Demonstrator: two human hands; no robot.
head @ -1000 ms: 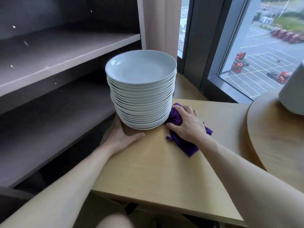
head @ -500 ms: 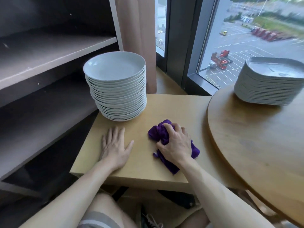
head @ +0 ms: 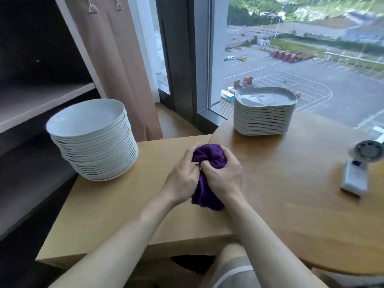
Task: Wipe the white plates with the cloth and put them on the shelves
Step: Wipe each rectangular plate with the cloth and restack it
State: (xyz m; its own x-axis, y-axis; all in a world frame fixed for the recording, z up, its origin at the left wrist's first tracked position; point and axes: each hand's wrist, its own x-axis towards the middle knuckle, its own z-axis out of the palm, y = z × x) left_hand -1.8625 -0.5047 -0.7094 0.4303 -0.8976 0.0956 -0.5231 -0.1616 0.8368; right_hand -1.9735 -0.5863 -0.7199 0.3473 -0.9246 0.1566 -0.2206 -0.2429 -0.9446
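A bunched purple cloth [head: 209, 154] is held above the low wooden table [head: 116, 204], between both hands. My left hand [head: 182, 179] grips its left side and my right hand [head: 223, 177] grips its right side, fingers curled into the fabric. A tall stack of round white plates [head: 91, 140] stands at the table's left rear, apart from my hands. A second stack of squarish white plates [head: 262, 112] sits on the round wooden table [head: 301, 204] by the window. Grey shelves [head: 41, 100] run along the left.
A small white handheld fan [head: 357, 169] lies at the right of the round table. A brown curtain [head: 116, 65] hangs behind the round plates. The window frame [head: 180, 55] stands behind both tables. My knee [head: 232, 265] shows under the table edge.
My left hand left the tabletop and joined the right on the cloth, which rose off the table. The view swung right and up, away from the round plates.
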